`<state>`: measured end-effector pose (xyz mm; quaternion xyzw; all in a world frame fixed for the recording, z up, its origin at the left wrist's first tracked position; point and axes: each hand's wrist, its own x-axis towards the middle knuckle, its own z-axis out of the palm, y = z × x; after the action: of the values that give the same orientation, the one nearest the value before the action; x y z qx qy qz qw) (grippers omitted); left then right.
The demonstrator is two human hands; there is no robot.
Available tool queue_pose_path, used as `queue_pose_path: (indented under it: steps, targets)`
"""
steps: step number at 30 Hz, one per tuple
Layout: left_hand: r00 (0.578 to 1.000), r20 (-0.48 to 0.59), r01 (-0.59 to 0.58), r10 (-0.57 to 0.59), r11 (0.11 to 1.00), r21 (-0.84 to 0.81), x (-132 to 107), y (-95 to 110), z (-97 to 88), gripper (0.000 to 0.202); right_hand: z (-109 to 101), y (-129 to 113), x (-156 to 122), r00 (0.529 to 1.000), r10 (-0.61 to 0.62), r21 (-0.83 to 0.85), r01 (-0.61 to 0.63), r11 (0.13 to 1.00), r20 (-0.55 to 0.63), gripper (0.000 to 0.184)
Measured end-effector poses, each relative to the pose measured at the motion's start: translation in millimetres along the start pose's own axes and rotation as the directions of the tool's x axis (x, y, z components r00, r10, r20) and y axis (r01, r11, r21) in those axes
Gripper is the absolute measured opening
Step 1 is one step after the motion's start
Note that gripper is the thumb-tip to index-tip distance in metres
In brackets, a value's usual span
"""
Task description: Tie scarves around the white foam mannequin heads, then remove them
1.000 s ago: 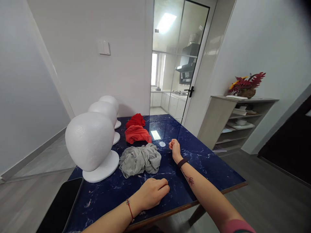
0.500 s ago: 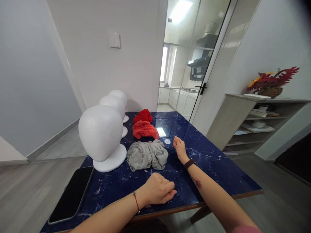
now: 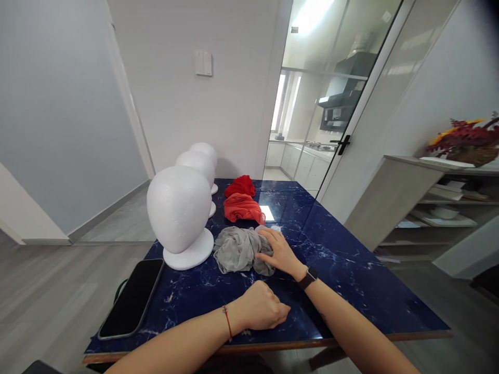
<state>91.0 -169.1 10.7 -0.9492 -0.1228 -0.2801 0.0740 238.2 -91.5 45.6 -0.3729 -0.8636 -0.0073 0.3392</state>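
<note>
Gray cloth (image 3: 237, 250) lies on the blue table (image 3: 331, 249) beside the nearest white head (image 3: 179, 208). The right hand (image 3: 283, 254) touches it; I can't tell if it's squeezing. The left hand (image 3: 263, 307) is curled up. Gentle, wide grabs seem best.

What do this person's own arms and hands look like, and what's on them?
Both are bare, with no gloves or sleeves in view. By the left hand, a thin red string bracelet with a small charm circles the wrist. By the right hand is a watch with a dark strap.
</note>
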Motion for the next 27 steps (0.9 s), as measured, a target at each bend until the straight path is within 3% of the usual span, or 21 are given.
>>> queue_pose_path:
  steps: [4,13,18,22,24,25,27]
  targets:
    - [0.999,0.048,-0.008,0.008,1.000,-0.008,1.1,1.2,-2.2,0.028,3.2,-10.9,3.4,0.984,-0.095,-0.029,0.100,0.995,0.148,0.076]
    - [0.993,0.119,-0.028,0.028,1.000,-0.009,1.9,-0.3,-3.6,0.026,9.9,-30.2,3.0,0.954,-0.145,-0.100,0.177,0.979,0.264,0.068]
    - [1.000,0.012,-0.021,0.021,1.000,-0.022,0.5,-0.7,-0.1,0.028,21.0,-22.7,3.1,0.962,-0.026,-0.030,0.036,0.999,0.272,0.048]
    - [0.989,-0.108,0.095,-0.100,0.994,-0.052,3.6,-5.1,-6.2,0.028,25.6,-2.6,2.6,0.975,0.142,0.261,-0.184,0.948,0.171,0.030]
    - [0.935,-0.198,0.278,-0.295,0.954,-0.110,6.0,-11.8,-16.0,0.026,23.3,8.5,1.4,0.958,0.264,0.472,-0.284,0.835,0.111,0.025]
    - [0.872,-0.250,0.394,-0.421,0.906,-0.152,6.8,-16.7,-22.1,0.023,21.0,13.9,0.6,0.943,0.320,0.554,-0.312,0.772,0.086,0.025]
    - [0.690,-0.338,0.586,-0.640,0.768,-0.259,6.4,-29.2,-34.1,0.010,14.8,24.1,-0.2,0.915,0.403,0.627,-0.329,0.706,0.027,0.032]
